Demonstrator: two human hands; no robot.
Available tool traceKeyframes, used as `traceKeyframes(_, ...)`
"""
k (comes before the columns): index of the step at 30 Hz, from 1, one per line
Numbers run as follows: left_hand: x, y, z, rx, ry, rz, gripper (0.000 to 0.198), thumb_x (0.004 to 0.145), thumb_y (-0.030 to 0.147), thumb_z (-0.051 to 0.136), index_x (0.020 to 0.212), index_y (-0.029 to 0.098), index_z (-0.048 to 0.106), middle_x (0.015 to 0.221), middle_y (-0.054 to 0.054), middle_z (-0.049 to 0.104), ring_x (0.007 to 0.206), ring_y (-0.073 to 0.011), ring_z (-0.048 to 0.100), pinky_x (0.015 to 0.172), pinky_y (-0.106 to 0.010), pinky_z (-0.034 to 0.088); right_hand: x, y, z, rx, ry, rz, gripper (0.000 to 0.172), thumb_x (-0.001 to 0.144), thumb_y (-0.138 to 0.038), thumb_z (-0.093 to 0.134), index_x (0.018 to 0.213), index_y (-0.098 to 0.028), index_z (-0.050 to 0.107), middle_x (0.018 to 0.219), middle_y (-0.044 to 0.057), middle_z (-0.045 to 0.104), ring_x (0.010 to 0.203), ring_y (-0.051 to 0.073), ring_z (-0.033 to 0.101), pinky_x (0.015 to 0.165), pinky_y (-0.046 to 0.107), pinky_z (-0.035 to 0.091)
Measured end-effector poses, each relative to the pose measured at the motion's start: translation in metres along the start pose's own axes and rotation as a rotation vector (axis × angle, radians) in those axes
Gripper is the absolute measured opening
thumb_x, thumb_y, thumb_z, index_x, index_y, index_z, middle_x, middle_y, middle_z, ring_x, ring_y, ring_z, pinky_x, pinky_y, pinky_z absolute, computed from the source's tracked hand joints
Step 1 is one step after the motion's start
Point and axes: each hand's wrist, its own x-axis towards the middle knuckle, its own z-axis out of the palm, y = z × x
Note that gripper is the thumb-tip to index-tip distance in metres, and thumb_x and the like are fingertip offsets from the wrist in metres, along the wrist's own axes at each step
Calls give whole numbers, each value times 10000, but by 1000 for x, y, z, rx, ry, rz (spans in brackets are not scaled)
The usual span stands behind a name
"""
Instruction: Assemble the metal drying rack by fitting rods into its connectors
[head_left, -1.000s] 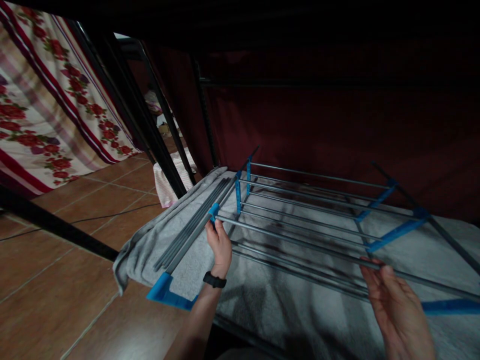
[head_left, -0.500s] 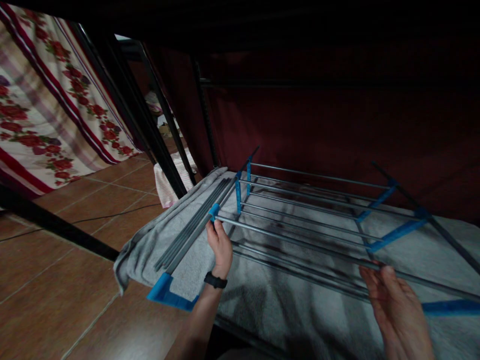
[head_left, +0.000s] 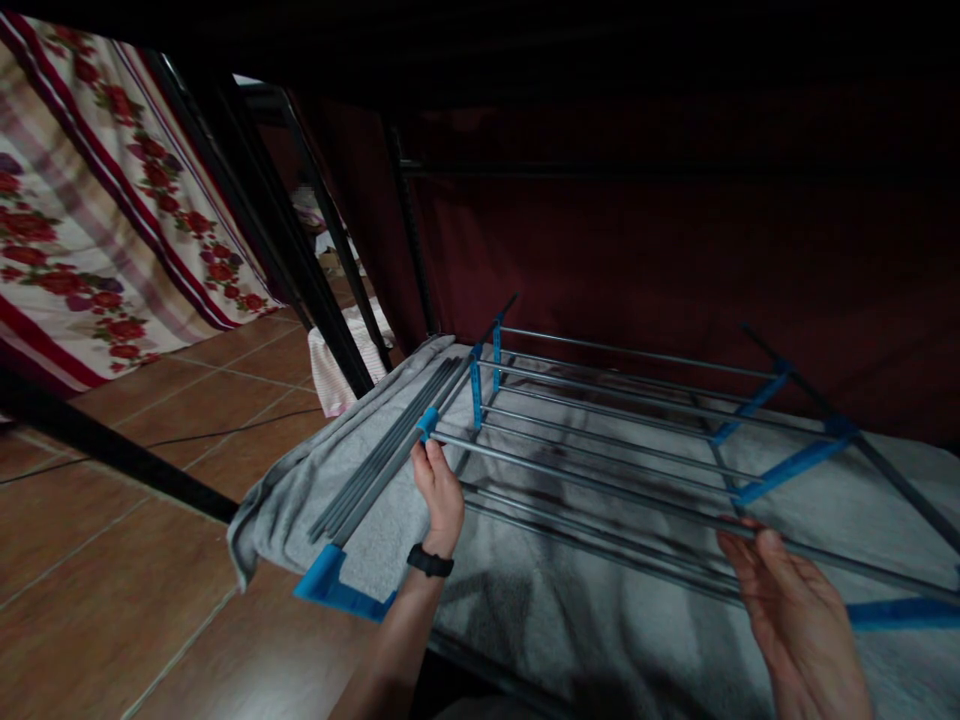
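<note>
A rack of grey metal rods (head_left: 600, 440) joined by blue plastic connectors lies on a grey towel (head_left: 570, 600). My left hand (head_left: 439, 495), with a black wristband, pinches the front rod just below a blue connector (head_left: 427, 422) at the rack's left end. My right hand (head_left: 795, 610) reaches up under the same front rod near its right end, its fingers fairly straight with the tips curled over the rod. A bundle of loose grey rods (head_left: 390, 450) lies on the towel to the left of my left hand.
A blue plastic piece (head_left: 334, 590) lies at the towel's near left corner. Black metal frame posts (head_left: 300, 260) rise at the left. A flowered curtain (head_left: 97, 220) hangs far left over a brown tile floor (head_left: 135, 560). Dark red cloth (head_left: 675, 250) backs the rack.
</note>
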Motion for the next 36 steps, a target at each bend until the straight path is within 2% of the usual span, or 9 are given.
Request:
traceKeyframes(6,1,-3,0,5,3,-19,478,984,565,427,1151,159,615,1122,-118,650,1062,-236,599,1015,-382,454,0,-1,-1,-23,-29,-8,212,663,-362,876,714,-223,724,910,28,746,837,193,710,818,334,621)
traceKeyframes(12,1,-1,0,3,4,-18,495,983,565,418,1182,155,611,1182,-134,646,1119,-248,595,1051,-393,438,-2,-4,3,15,-11,31,218,659,-353,884,735,-217,732,916,9,746,829,157,710,817,288,614)
traceKeyframes(17,1,1,-1,-15,0,-30,478,979,567,428,1173,173,617,1188,-124,650,1175,-250,581,1083,-391,417,-1,0,3,-10,3,-13,228,656,-373,880,722,-222,723,880,19,745,763,171,702,792,332,620)
traceKeyframes(26,1,0,0,-14,-3,-20,496,984,567,418,1197,162,611,1207,-132,649,1158,-247,587,1087,-388,417,0,6,-1,-42,-2,-17,170,718,-368,836,758,-231,743,714,4,707,704,190,687,891,404,581)
traceKeyframes(31,1,0,0,-5,2,-28,509,984,570,410,1203,154,608,1230,-145,641,1193,-258,576,1098,-394,408,-2,4,4,-40,20,6,240,693,-421,855,764,-226,734,643,-15,682,650,173,688,780,343,609)
traceKeyframes(36,0,2,0,-18,-8,-35,495,987,563,409,1223,175,607,1283,-140,628,1252,-257,553,1127,-389,384,-1,1,4,-18,8,34,269,649,-421,886,752,-222,737,672,-20,710,640,160,697,696,284,609)
